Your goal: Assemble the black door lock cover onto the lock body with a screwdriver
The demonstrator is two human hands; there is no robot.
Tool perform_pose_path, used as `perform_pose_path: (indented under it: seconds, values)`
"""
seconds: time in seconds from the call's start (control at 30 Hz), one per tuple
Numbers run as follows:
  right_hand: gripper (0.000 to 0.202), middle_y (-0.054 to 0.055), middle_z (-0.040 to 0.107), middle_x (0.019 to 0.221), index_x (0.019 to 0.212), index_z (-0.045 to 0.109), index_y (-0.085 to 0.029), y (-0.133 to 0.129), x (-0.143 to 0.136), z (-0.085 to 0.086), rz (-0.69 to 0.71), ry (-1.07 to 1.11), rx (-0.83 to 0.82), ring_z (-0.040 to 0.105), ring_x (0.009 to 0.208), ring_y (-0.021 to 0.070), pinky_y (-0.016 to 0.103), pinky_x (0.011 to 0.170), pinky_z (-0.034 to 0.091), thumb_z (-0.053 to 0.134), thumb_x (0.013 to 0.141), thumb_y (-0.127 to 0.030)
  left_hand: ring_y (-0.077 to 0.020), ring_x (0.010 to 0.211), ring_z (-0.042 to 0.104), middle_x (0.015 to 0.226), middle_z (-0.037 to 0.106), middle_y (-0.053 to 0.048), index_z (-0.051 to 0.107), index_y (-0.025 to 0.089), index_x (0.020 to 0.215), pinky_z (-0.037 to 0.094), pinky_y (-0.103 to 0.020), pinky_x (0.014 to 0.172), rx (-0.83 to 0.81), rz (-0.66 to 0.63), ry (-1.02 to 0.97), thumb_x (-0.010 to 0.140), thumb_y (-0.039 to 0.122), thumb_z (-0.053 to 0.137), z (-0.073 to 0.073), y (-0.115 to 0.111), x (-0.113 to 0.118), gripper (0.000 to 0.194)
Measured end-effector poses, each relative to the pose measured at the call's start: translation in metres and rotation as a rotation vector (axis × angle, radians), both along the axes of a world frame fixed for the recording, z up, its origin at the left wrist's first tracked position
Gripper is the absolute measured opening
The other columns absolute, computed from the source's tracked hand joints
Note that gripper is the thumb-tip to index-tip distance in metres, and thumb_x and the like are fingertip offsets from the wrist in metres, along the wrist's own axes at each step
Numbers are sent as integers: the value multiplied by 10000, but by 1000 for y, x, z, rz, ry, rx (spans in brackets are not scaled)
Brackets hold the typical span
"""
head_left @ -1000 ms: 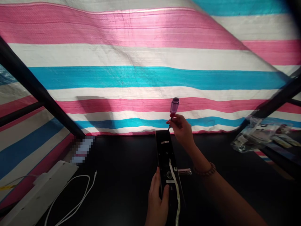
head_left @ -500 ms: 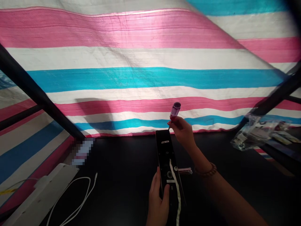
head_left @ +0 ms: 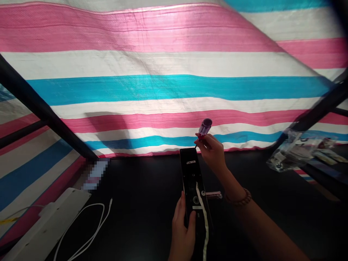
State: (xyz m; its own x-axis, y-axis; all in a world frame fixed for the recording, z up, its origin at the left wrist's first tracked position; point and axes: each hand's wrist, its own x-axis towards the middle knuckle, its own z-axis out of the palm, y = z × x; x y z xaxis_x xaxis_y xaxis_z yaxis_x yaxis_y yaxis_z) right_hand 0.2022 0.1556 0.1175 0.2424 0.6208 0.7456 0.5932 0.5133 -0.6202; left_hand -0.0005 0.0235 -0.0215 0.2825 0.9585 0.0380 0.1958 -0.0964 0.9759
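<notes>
A long black panel (head_left: 189, 168) lies lengthwise on the dark table, with small labels, round holes and a pale wrapped cable (head_left: 204, 221) running down it toward me. My left hand (head_left: 183, 226) grips the panel's near part, thumb on top and fingers along its left edge. In my right hand (head_left: 210, 146) is a screwdriver with a clear purple handle (head_left: 205, 127), pinched near the base of the handle. It leans to the right, its tip at the panel's far right corner. A shiny pinkish handle (head_left: 214, 195) sticks out at the panel's right side.
On the left are a white power strip (head_left: 51, 221), a looped white cable (head_left: 102, 224) and a blurred-out item (head_left: 95, 174). Clear plastic bags (head_left: 288, 154) lie at the right. Dark frame poles (head_left: 25, 99) and striped sheeting (head_left: 152, 87) enclose the black table (head_left: 136, 203).
The screwdriver's handle has tilted slightly further right, and the fingers of my right hand have shifted around it. My left hand keeps its hold on the panel.
</notes>
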Motion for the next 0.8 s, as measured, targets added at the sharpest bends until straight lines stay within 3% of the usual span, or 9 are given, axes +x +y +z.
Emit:
perform_pose_path:
  seconds: [0.2,0.47,0.63,0.7,0.8]
  values:
    - [195,60,719,968,1138,645,-245,-5,4,-1,13,-20,-23,685,813,201,389,769,583,511,1002,-285,-261,1484,379,1604,415,-100,367,245,1560,320,-444,1220,9,10,12,1014,379,481,-1,1,-1,573]
    - [193,63,718,981,1159,622,-237,-18,6,0,10,121,-3,670,786,177,360,755,584,523,998,-277,-287,1456,424,1594,435,-100,416,264,1536,372,-458,1194,-3,59,-37,1005,388,508,0,0,-1,553]
    - [182,64,714,990,1152,618,-240,-21,5,2,7,191,15,661,794,177,369,772,578,534,996,-278,-245,1094,685,1492,549,-140,397,253,1545,547,-412,997,-75,77,-29,986,420,538,10,6,-4,600]
    - [180,65,714,980,1144,619,-238,-18,6,-1,3,184,5,662,783,179,375,763,580,535,994,-292,-225,998,704,1413,618,-138,408,248,1539,562,-396,961,-82,67,-26,968,415,569,13,10,-5,617]
    - [175,69,715,966,1123,624,-236,-13,8,-8,-9,150,-17,667,790,189,380,743,578,533,993,-311,-224,1015,704,1377,648,-120,419,253,1533,558,-375,962,-101,32,-24,959,408,581,14,12,-4,616]
